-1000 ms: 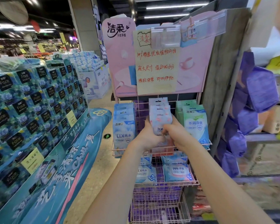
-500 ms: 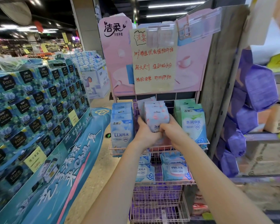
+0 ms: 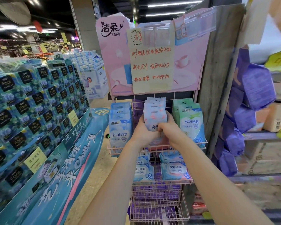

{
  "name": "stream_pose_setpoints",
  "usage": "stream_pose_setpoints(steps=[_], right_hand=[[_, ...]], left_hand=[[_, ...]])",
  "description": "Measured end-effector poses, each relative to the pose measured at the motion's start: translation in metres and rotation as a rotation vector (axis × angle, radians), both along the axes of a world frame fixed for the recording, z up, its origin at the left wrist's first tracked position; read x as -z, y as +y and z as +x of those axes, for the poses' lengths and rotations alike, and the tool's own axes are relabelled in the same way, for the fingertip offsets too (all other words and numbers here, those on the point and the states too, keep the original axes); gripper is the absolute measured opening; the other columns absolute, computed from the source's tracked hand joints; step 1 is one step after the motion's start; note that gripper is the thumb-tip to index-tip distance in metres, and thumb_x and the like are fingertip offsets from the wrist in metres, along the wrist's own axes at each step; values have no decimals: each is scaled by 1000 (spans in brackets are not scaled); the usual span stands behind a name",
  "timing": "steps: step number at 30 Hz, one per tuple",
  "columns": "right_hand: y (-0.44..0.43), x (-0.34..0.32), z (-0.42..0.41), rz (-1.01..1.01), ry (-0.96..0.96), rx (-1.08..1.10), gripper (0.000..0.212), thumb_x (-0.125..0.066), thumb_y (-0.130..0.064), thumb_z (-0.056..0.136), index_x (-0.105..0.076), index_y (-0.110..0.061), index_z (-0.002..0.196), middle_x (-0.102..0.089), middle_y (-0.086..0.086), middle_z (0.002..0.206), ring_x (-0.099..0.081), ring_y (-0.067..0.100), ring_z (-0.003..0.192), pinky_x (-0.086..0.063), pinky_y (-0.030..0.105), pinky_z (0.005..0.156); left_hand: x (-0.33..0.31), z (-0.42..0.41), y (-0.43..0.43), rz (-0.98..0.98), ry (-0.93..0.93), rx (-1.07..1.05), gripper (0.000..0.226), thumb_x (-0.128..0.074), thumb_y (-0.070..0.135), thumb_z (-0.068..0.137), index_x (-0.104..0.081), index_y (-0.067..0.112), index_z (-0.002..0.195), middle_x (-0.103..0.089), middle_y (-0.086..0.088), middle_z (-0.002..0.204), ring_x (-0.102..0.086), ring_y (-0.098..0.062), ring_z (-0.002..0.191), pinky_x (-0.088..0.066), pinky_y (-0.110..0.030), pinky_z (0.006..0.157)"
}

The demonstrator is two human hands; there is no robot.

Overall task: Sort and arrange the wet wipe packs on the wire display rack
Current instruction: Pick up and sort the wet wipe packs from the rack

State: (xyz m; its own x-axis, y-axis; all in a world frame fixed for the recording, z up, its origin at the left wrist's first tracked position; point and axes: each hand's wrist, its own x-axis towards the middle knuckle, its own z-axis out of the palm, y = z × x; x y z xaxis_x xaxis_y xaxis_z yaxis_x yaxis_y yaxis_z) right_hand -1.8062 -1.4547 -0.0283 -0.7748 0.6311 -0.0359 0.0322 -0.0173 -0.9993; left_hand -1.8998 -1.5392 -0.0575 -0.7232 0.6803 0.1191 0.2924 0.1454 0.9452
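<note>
Head view is filled by a pink wire rack [image 3: 157,147] with a pink sign board [image 3: 118,62] above it, over which a handwritten paper notice [image 3: 151,65] is hung. On the top shelf of the rack, a row of pink-and-white wipe packs [image 3: 155,114] is stood upright in the middle, one behind another. The front of that row is gripped from both sides: the fingers of the left hand [image 3: 143,132] are wrapped around its left edge, and the fingers of the right hand [image 3: 170,130] are closed over its lower right corner. The lower part of the front pack is hidden by the two hands.

Just beside the row on the left, a stack of blue packs [image 3: 120,127] is stood upright; just beside it on the right, green packs [image 3: 191,122] are stood the same way. Purple packs are glimpsed behind the wire between the blue stack and the middle row. On the shelf below, more blue packs [image 3: 142,172] and packs with a pink lower edge [image 3: 175,171] are laid leaning back, partly covered by the forearms. A lower wire basket [image 3: 159,207] is seen with purple packs behind it.

To the left, a large display of blue tissue boxes [image 3: 31,101] is stacked along the aisle. To the right, a grey upright panel [image 3: 221,75] is set against the rack, and purple packages [image 3: 256,88] are hung beyond it.
</note>
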Motion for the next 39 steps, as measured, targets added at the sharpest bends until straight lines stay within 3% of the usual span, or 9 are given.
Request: stream_pose_setpoints(steps=[4, 8, 13, 18, 21, 25, 29, 34, 39], right_hand=[[-1, 5, 1, 68, -44, 102, 84, -49, -16, 66, -43, -31, 149, -67, -3, 128, -64, 19, 115, -54, 47, 101], [-12, 3, 10, 217, -94, 165, 69, -47, -11, 84, -43, -31, 149, -64, -6, 127, -61, 20, 115, -53, 43, 100], [-17, 6, 13, 325, -131, 129, 69, -45, -13, 87, -34, -32, 153, -62, 1, 136, -61, 24, 118, -51, 45, 102], [-16, 7, 14, 357, -151, 155, 63, -43, -8, 93, -32, -24, 153, -60, 8, 138, -59, 30, 119, -48, 36, 97], [-16, 8, 12, 349, -142, 158, 64, -43, -9, 94, -30, -26, 154, -60, 7, 138, -60, 29, 119, -50, 44, 101], [-17, 10, 12, 334, -103, 198, 66, -44, -8, 93, -31, -23, 156, -58, 6, 143, -58, 26, 124, -48, 46, 106], [-28, 11, 22, 321, 94, 293, 68, -42, 0, 92, -30, -15, 157, -42, 1, 157, -39, 13, 144, -34, 36, 120], [-27, 11, 45, 318, 336, 407, 62, -36, 13, 90, -43, -8, 148, -50, -3, 146, -45, 5, 138, -36, 19, 115], [3, 6, 65, 384, 303, 599, 58, -42, 11, 88, -52, -10, 141, -59, 1, 138, -54, 10, 131, -40, 32, 116]], left_hand=[[-9, 13, -6, -98, 14, -98, 95, -88, 33, 61, -45, 23, 145, -71, 6, 125, -71, -14, 112, -59, -43, 99], [-16, 27, -14, -158, 81, -227, 92, -85, 39, 76, -35, 22, 150, -66, -2, 132, -67, -25, 116, -55, -37, 95], [-13, 30, -13, -211, 171, -182, 99, -75, 33, 87, -12, 38, 164, -63, 1, 142, -63, -26, 125, -52, -33, 95], [-14, 29, -19, -177, 149, -117, 97, -71, 27, 93, -8, 44, 164, -63, 1, 143, -64, -21, 122, -43, -24, 91], [-14, 28, -20, -180, 142, -105, 101, -71, 28, 94, -2, 43, 165, -64, 2, 141, -63, -15, 113, -43, -23, 88], [-10, 28, -17, -188, 146, -144, 112, -76, 35, 89, 6, 36, 166, -59, 1, 148, -62, -25, 127, -48, -30, 98], [0, 41, -19, -104, 268, -276, 109, -75, 54, 76, -11, 33, 163, -51, 3, 155, -54, -23, 138, -51, -49, 108], [10, 90, -22, 107, 660, -444, 74, -75, 36, 90, -39, 11, 150, -43, -14, 157, -42, -30, 146, -38, -43, 118], [13, 111, -10, 14, 794, -477, 70, -71, 27, 86, -47, 6, 148, -36, -20, 161, -38, -38, 148, -34, -46, 121]])
